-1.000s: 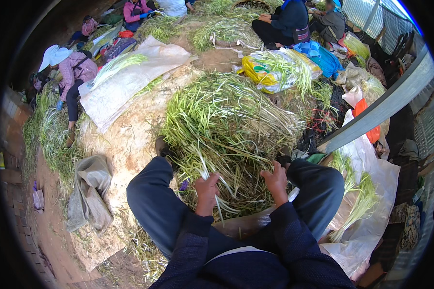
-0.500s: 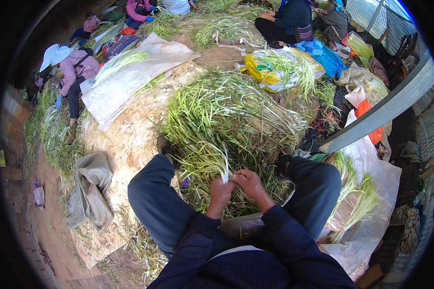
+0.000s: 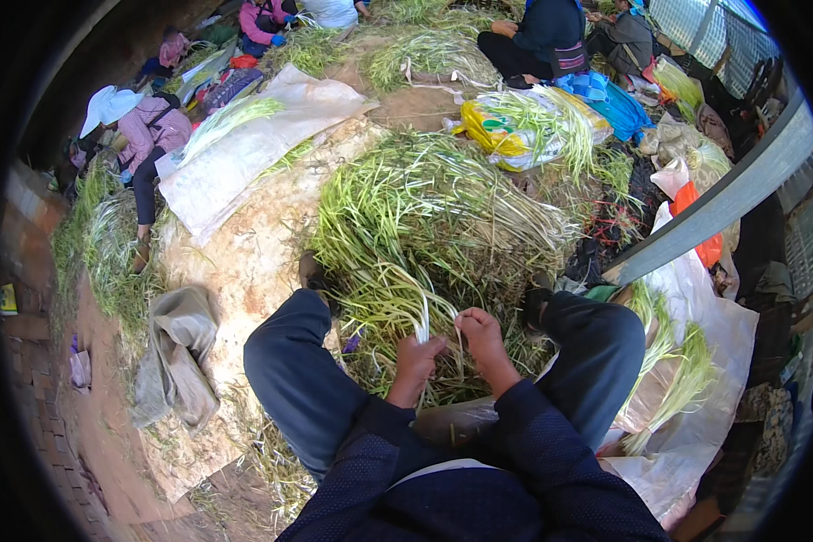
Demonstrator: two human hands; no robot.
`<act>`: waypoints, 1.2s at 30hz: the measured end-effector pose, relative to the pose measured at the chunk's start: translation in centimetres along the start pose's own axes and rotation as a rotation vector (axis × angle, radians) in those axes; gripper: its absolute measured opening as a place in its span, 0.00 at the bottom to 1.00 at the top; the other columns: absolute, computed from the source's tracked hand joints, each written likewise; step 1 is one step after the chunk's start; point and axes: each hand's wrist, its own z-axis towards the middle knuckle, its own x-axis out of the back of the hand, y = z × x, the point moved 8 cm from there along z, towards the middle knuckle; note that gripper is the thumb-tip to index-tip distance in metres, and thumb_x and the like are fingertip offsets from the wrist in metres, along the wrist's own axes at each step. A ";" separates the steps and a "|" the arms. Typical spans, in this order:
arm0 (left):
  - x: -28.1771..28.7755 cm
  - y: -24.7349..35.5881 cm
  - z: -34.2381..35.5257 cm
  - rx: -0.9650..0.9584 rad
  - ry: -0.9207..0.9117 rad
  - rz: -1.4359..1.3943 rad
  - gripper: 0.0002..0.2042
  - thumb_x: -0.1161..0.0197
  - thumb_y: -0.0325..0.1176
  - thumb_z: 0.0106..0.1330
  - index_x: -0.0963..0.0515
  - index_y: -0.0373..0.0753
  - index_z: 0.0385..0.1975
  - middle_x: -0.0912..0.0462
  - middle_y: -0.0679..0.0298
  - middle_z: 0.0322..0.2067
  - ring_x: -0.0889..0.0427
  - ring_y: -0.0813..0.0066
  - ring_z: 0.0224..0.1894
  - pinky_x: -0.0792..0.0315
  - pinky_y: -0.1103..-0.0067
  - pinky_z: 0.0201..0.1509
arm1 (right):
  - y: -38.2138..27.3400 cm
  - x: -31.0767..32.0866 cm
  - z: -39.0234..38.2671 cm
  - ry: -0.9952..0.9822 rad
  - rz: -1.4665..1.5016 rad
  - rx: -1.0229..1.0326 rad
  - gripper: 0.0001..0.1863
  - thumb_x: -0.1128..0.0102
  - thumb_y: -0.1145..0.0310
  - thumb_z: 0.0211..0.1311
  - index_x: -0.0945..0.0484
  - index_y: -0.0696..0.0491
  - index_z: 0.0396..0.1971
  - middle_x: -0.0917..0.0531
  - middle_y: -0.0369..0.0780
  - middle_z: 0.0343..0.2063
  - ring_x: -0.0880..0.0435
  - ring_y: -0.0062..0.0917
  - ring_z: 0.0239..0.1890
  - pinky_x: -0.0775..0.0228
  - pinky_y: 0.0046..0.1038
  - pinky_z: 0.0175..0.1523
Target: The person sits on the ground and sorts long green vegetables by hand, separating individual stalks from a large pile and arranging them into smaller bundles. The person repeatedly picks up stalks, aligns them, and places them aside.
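My left hand (image 3: pixel 415 369) is closed round a small bundle of long, thin leafy stalks (image 3: pixel 422 316); their white ends stand up out of the fist and the yellow-green leaves bend away in front. Just to its right, my right hand (image 3: pixel 484 340) pinches a pale strand of the same plant (image 3: pixel 459 346), a little apart from the bundle. Both hands are between my knees. In front of them lies a large heap of the stalks (image 3: pixel 397 208), bright green at the left and drier, browner at the right.
Finished-looking bundles (image 3: pixel 682 388) lie on a pale sheet (image 3: pixel 727 361) at my right, below a slanting metal post (image 3: pixel 723 194). A grey cloth sack (image 3: pixel 176 352) is at the left. Beyond the heap is a yellow-and-white bag (image 3: pixel 492 135). Co-workers sit around, one in a white hat (image 3: pixel 110 108).
My right hand has moved right, away from the left hand, drawing a pale strand aside. The left hand keeps its hold on the bundle. The whole view has shifted slightly.
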 end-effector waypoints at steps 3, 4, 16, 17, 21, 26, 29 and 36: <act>0.5 -0.6 0.0 0.037 0.039 0.001 0.08 0.31 0.30 0.61 0.20 0.32 0.25 0.17 0.60 0.18 0.33 0.81 0.09 0.42 0.80 0.12 | -2.3 0.1 0.0 0.054 0.004 0.224 0.05 0.41 0.75 0.65 0.19 0.57 0.29 0.24 0.26 0.24 0.32 0.10 0.28 0.38 0.19 0.34; 0.6 -0.8 0.1 0.049 0.042 0.031 0.08 0.31 0.30 0.60 0.20 0.32 0.25 0.17 0.60 0.18 0.33 0.80 0.09 0.42 0.80 0.12 | -2.9 0.3 0.0 0.080 -0.014 0.280 0.04 0.41 0.75 0.65 0.19 0.57 0.30 0.23 0.26 0.24 0.32 0.09 0.28 0.38 0.18 0.35; 1.7 -3.4 1.2 0.092 0.050 0.205 0.10 0.31 0.32 0.59 0.18 0.33 0.22 0.19 0.61 0.16 0.33 0.77 0.09 0.43 0.77 0.12 | -4.6 0.0 -1.1 0.019 0.150 0.261 0.02 0.40 0.73 0.66 0.21 0.54 0.32 0.22 0.30 0.24 0.26 0.14 0.25 0.33 0.21 0.32; 1.7 -3.5 1.1 0.097 0.044 0.215 0.10 0.31 0.32 0.59 0.18 0.33 0.22 0.19 0.61 0.16 0.33 0.77 0.09 0.43 0.77 0.12 | -4.6 -0.1 -1.1 0.011 0.173 0.254 0.03 0.40 0.73 0.65 0.21 0.54 0.31 0.21 0.30 0.24 0.26 0.14 0.25 0.33 0.21 0.33; 2.6 -3.3 0.8 0.076 0.076 0.389 0.13 0.32 0.37 0.57 0.18 0.32 0.19 0.22 0.62 0.13 0.29 0.74 0.11 0.39 0.73 0.17 | -6.6 -0.4 -1.9 0.084 -0.300 0.479 0.04 0.40 0.74 0.63 0.21 0.55 0.28 0.21 0.30 0.25 0.26 0.14 0.27 0.34 0.21 0.36; 3.1 -1.4 0.1 -0.024 0.094 0.224 0.11 0.32 0.36 0.61 0.18 0.33 0.24 0.20 0.63 0.15 0.30 0.78 0.11 0.40 0.77 0.15 | -7.5 -1.5 -2.7 0.044 -0.447 0.544 0.03 0.37 0.74 0.59 0.20 0.57 0.28 0.22 0.34 0.25 0.25 0.18 0.30 0.32 0.26 0.39; 1.8 0.8 -0.6 -0.131 0.011 0.146 0.10 0.32 0.36 0.63 0.17 0.34 0.30 0.19 0.65 0.18 0.32 0.82 0.12 0.42 0.80 0.14 | -6.8 -2.4 -2.7 -0.043 -0.375 0.446 0.02 0.38 0.75 0.62 0.20 0.56 0.29 0.23 0.30 0.25 0.28 0.13 0.28 0.34 0.22 0.35; -1.1 3.6 -2.4 -0.192 -0.042 0.085 0.09 0.32 0.35 0.64 0.16 0.35 0.36 0.22 0.71 0.20 0.32 0.85 0.14 0.40 0.82 0.16 | -5.6 -4.7 -3.1 -0.150 -0.264 0.324 0.04 0.38 0.74 0.62 0.20 0.57 0.29 0.20 0.33 0.25 0.24 0.15 0.24 0.31 0.23 0.30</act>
